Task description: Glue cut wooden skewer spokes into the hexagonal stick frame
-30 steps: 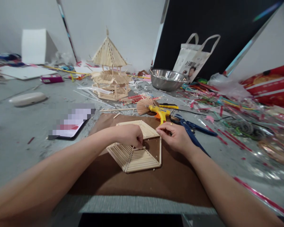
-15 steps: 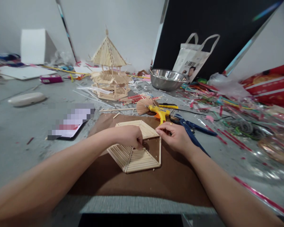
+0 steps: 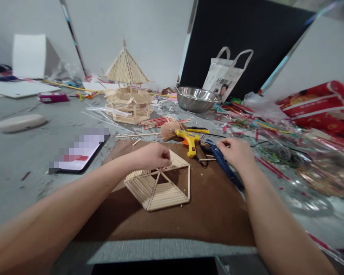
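Note:
A hexagonal panel of pale wooden sticks (image 3: 167, 196) lies on a brown sheet, with gaps between its ribs at the right and near the centre. Over its middle is my left hand (image 3: 153, 156), fingers pinched together; whatever they hold is too small to make out. My right hand (image 3: 237, 152) is closed at the blue-handled pliers (image 3: 225, 164), curled over the far handle and covering part of the tool. A yellow glue gun (image 3: 190, 142) rests between the panel and the pliers, beside a few short loose sticks (image 3: 208, 158).
Behind stands a stick-built pavilion model (image 3: 128, 91), with a steel bowl (image 3: 197, 100) and a white bag (image 3: 222, 78) to its right. A phone (image 3: 80, 152) lies left of the brown sheet (image 3: 172, 227). Wrappers and scraps (image 3: 289, 152) litter the right side.
My right hand has moved right, from the panel's edge to the pliers. My left hand has lifted slightly from the panel's centre, uncovering where the ribs meet. The view has shifted a little.

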`<state>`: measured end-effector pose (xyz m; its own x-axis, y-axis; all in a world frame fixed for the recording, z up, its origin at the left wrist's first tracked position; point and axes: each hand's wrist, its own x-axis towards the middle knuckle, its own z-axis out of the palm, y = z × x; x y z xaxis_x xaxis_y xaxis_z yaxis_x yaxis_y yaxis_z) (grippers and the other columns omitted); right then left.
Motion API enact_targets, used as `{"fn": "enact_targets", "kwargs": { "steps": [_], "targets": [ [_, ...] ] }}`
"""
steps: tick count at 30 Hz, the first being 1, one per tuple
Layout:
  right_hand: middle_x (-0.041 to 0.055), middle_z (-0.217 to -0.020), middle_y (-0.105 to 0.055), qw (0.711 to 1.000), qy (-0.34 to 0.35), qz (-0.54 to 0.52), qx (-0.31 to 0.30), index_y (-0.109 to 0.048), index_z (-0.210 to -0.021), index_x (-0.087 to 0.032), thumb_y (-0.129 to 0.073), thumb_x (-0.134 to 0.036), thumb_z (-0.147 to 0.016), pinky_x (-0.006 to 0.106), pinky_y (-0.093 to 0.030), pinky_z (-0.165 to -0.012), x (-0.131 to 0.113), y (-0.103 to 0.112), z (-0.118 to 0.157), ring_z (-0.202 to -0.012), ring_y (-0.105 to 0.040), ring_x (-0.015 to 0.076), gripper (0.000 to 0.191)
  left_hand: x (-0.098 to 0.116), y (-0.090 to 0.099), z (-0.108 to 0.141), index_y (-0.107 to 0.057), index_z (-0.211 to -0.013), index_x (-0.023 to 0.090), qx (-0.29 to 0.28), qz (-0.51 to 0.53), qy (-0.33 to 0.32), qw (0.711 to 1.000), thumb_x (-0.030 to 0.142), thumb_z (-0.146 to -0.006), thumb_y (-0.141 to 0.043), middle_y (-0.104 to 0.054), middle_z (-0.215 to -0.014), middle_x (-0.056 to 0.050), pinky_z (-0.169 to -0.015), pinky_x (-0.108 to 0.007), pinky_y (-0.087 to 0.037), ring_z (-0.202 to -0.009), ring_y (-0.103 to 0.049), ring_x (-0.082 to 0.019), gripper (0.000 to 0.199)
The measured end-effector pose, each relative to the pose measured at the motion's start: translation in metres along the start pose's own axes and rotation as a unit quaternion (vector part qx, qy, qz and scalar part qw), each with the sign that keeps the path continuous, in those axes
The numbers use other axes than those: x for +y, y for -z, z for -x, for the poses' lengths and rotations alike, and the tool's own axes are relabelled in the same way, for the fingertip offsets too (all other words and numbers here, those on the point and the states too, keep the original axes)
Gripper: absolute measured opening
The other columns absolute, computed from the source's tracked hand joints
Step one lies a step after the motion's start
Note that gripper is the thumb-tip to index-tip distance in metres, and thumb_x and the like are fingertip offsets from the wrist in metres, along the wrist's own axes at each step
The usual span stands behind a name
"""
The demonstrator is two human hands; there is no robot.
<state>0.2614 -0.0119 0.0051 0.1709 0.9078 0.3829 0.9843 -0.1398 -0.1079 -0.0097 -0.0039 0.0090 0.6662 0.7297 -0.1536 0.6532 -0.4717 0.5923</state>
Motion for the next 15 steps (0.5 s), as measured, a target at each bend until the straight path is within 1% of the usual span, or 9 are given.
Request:
{"fn": "enact_targets", "kwargs": {
  "steps": [2,4,7,9,13,15],
  "targets": [
    [0.0079,-0.07,-0.063,0.993,-0.016,0.06,-0.102,-0.063,-0.07,-0.021,-0.042,-0.05,-0.067,0.029,-0.033,-0.047,0.011,-0.004,-0.004,-0.06,-0.055,0.0215,0.035,-0.001,0.0,0.0,-0.055,-0.07,0.015,0.021,0.032,-0.001,0.999,0.029,-0.065,-0.042,-0.059,-0.061,0.001,-0.05,-0.019,-0.035,-0.055,-0.052,-0.01,0.019],
    [0.0084,-0.07,-0.062,0.982,-0.007,0.082,-0.168,-0.062,-0.068,-0.021,-0.043,-0.059,-0.061,0.027,-0.032,-0.045,0.021,-0.009,-0.005,-0.056,-0.054,0.0194,0.043,-0.002,-0.001,-0.001,-0.053,-0.069,0.015,0.052,0.057,-0.004,0.997,0.028,-0.065,-0.043,-0.058,-0.061,0.001,-0.051,-0.019,-0.036,-0.055,-0.051,-0.009,0.018],
    [0.0073,-0.072,-0.061,0.976,0.005,0.084,-0.2,-0.06,-0.071,-0.021,-0.044,-0.064,-0.055,0.026,-0.031,-0.044,0.03,-0.015,-0.007,-0.056,-0.053,0.018,0.049,-0.005,-0.001,-0.003,-0.052,-0.07,0.015,0.093,0.08,-0.006,0.992,0.029,-0.066,-0.044,-0.056,-0.061,0.001,-0.052,-0.019,-0.036,-0.056,-0.05,-0.009,0.017],
    [0.006,-0.073,-0.06,0.973,-0.006,0.09,-0.214,-0.058,-0.072,-0.021,-0.045,-0.065,-0.054,0.025,-0.031,-0.045,0.033,-0.017,-0.007,-0.059,-0.053,0.0184,0.049,-0.006,-0.002,-0.004,-0.051,-0.071,0.015,0.116,0.086,-0.006,0.989,0.03,-0.066,-0.044,-0.054,-0.061,0.002,-0.052,-0.02,-0.036,-0.057,-0.049,-0.009,0.017],
    [0.005,-0.07,-0.059,0.959,-0.02,0.121,-0.254,-0.056,-0.067,-0.021,-0.045,-0.064,-0.053,0.025,-0.03,-0.045,0.028,-0.017,-0.007,-0.062,-0.053,0.0193,0.046,-0.008,-0.003,-0.007,-0.052,-0.072,0.015,0.156,0.106,-0.013,0.982,0.031,-0.067,-0.045,-0.052,-0.063,0.002,-0.053,-0.021,-0.035,-0.058,-0.046,-0.009,0.017],
    [0.0054,-0.069,-0.058,0.957,-0.022,0.128,-0.259,-0.055,-0.064,-0.021,-0.046,-0.059,-0.054,0.025,-0.03,-0.046,0.024,-0.016,-0.007,-0.063,-0.053,0.0197,0.04,-0.011,-0.004,-0.008,-0.052,-0.074,0.015,0.169,0.126,-0.019,0.977,0.031,-0.068,-0.046,-0.051,-0.065,0.001,-0.054,-0.021,-0.035,-0.059,-0.045,-0.009,0.018]
  ]
}}
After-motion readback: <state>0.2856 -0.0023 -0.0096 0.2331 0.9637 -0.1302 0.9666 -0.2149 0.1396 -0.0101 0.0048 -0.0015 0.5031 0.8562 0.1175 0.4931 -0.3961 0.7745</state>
